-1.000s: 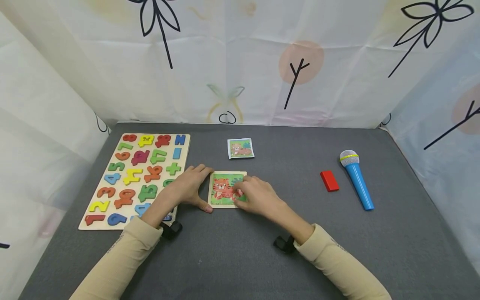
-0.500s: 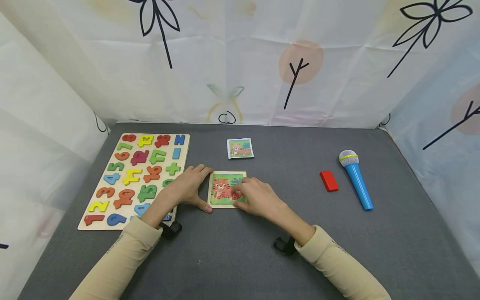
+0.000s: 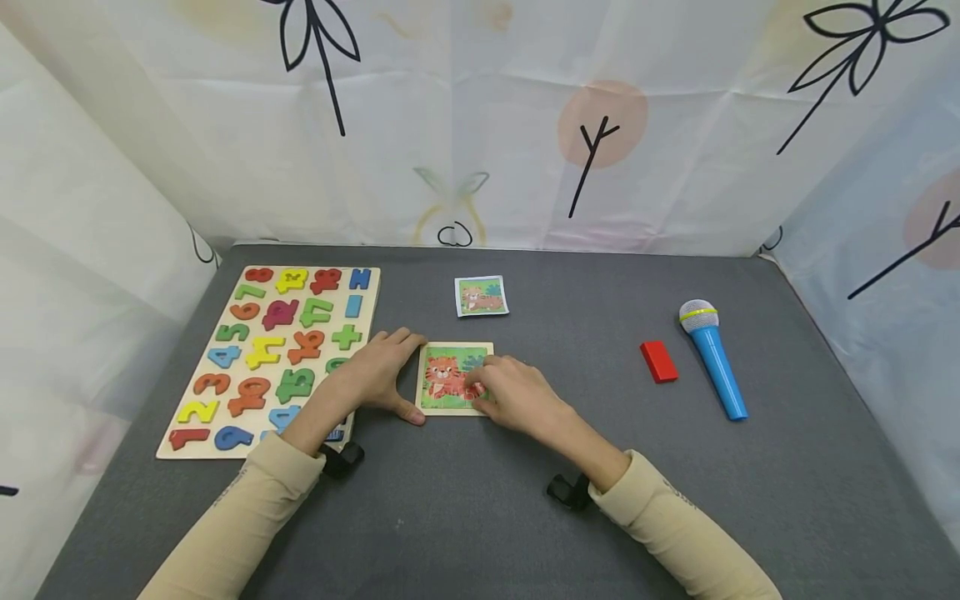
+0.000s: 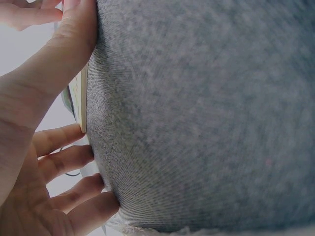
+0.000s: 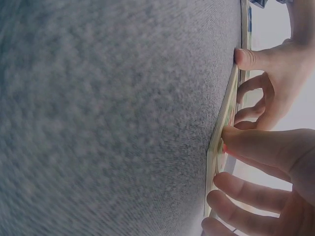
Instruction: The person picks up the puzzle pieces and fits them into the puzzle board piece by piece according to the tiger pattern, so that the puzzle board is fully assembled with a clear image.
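A small square wooden tiger jigsaw puzzle [image 3: 446,377] lies flat on the grey table. My left hand [image 3: 378,371] holds its left side, thumb by the near corner and index finger at the far corner; the left wrist view shows the other fingers [image 4: 93,214] spread on the cloth. Over the puzzle's right part, my right hand [image 3: 521,396] bends its fingers, thumb and index close together at a puzzle piece mostly hidden beneath them. In the right wrist view, the thumb [image 5: 261,142] sits at the board's near edge, a bit of red showing below it.
A wooden number board [image 3: 213,333] with coloured pieces lies left, partly under my left forearm. Behind the puzzle is a matching picture card [image 3: 482,297]. To the right are a red block [image 3: 659,362] and a blue toy microphone [image 3: 716,362]. White printed cloth hangs around the table.
My right thumb has shifted slightly right and inward on the puzzle, and the right fingers have moved a little. The left hand and the puzzle board stay in place.
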A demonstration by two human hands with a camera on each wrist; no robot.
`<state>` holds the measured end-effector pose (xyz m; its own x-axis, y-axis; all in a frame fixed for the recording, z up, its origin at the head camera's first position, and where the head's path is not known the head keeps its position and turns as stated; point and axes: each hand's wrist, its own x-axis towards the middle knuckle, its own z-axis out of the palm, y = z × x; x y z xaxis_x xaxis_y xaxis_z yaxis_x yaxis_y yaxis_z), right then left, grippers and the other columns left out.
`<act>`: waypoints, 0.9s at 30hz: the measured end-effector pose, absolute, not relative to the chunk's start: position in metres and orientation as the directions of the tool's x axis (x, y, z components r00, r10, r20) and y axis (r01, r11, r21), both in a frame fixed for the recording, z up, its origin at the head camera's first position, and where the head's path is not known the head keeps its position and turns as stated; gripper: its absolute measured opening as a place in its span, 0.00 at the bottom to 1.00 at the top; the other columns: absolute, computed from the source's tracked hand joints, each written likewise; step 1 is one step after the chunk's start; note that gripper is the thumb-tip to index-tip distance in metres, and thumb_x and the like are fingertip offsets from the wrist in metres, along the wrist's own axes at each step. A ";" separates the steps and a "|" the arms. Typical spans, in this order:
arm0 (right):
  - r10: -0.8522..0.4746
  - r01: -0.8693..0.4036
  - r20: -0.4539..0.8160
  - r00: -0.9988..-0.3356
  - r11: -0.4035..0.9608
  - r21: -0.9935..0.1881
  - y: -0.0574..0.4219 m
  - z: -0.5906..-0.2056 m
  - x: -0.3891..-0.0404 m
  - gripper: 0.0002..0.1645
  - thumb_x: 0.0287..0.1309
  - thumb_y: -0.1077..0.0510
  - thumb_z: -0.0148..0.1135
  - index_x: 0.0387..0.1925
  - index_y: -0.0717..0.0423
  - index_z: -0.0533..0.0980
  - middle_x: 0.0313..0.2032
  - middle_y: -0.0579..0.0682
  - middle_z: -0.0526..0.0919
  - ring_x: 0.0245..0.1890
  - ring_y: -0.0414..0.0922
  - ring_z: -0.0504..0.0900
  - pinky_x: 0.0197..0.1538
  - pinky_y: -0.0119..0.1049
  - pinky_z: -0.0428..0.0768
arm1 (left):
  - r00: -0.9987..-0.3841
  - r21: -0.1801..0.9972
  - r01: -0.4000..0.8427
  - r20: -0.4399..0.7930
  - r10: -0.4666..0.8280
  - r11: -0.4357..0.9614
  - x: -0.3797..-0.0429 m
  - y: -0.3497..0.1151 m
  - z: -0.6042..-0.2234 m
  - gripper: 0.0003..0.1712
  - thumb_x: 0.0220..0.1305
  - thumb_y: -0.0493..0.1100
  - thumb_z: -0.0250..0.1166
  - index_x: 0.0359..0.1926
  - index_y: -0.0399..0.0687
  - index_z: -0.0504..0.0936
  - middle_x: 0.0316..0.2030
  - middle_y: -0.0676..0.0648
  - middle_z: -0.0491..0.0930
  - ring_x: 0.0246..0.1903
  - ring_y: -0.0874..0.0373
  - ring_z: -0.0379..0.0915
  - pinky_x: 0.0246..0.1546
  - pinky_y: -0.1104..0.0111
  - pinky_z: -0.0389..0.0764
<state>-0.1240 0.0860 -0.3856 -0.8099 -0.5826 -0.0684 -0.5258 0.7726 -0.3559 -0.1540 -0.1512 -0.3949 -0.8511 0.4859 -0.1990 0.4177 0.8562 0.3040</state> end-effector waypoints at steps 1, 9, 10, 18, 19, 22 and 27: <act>-0.580 -0.522 -0.070 -0.812 0.774 -0.358 0.086 -0.385 -0.124 0.10 0.60 0.58 0.73 0.45 0.50 0.87 0.38 0.50 0.85 0.36 0.46 0.81 0.33 0.41 0.81 | -0.851 0.305 0.418 -0.198 0.486 0.856 -0.154 -0.151 -0.395 0.66 0.36 0.67 0.85 0.72 0.39 0.68 0.64 0.38 0.73 0.60 0.38 0.70 0.62 0.46 0.76; -0.542 -0.470 -0.087 -0.836 0.788 -0.399 0.087 -0.386 -0.127 0.09 0.58 0.56 0.76 0.42 0.49 0.90 0.31 0.46 0.80 0.25 0.40 0.69 0.23 0.31 0.68 | -0.852 0.303 0.414 -0.202 0.482 0.858 -0.155 -0.152 -0.396 0.67 0.36 0.67 0.85 0.72 0.40 0.67 0.64 0.38 0.73 0.59 0.39 0.70 0.62 0.46 0.77; -0.539 -0.465 -0.092 -0.837 0.789 -0.401 0.087 -0.386 -0.128 0.10 0.58 0.55 0.76 0.42 0.49 0.90 0.30 0.46 0.79 0.25 0.40 0.69 0.22 0.31 0.67 | -0.853 0.302 0.412 -0.204 0.481 0.859 -0.155 -0.152 -0.396 0.67 0.36 0.67 0.85 0.72 0.40 0.67 0.64 0.39 0.73 0.59 0.39 0.71 0.62 0.46 0.77; -0.509 -0.437 -0.133 -0.850 0.824 -0.361 0.092 -0.384 -0.130 0.20 0.57 0.50 0.76 0.51 0.47 0.87 0.41 0.51 0.85 0.29 0.42 0.71 0.26 0.36 0.71 | -0.852 0.301 0.408 -0.213 0.478 0.862 -0.155 -0.152 -0.395 0.67 0.36 0.67 0.85 0.73 0.40 0.67 0.64 0.38 0.73 0.60 0.39 0.70 0.62 0.46 0.76; -0.508 -0.436 -0.134 -0.851 0.825 -0.359 0.092 -0.384 -0.130 0.20 0.57 0.50 0.76 0.51 0.47 0.87 0.43 0.51 0.85 0.30 0.42 0.72 0.26 0.37 0.72 | -0.853 0.300 0.407 -0.213 0.477 0.862 -0.155 -0.152 -0.394 0.67 0.36 0.67 0.85 0.73 0.40 0.67 0.64 0.39 0.73 0.60 0.39 0.70 0.62 0.46 0.76; -0.502 -0.428 -0.135 -0.854 0.827 -0.366 0.093 -0.385 -0.130 0.19 0.57 0.49 0.76 0.50 0.47 0.88 0.43 0.51 0.86 0.31 0.42 0.74 0.27 0.38 0.74 | -0.852 0.300 0.411 -0.211 0.480 0.861 -0.155 -0.152 -0.395 0.67 0.36 0.67 0.85 0.73 0.40 0.67 0.64 0.39 0.73 0.60 0.39 0.70 0.62 0.46 0.76; -0.496 -0.419 -0.143 -0.856 0.830 -0.369 0.095 -0.386 -0.130 0.19 0.57 0.49 0.76 0.50 0.47 0.88 0.43 0.50 0.85 0.32 0.42 0.74 0.29 0.39 0.75 | -0.845 0.295 0.423 -0.213 0.490 0.857 -0.153 -0.152 -0.397 0.67 0.37 0.68 0.84 0.73 0.40 0.66 0.65 0.38 0.72 0.62 0.38 0.70 0.62 0.45 0.76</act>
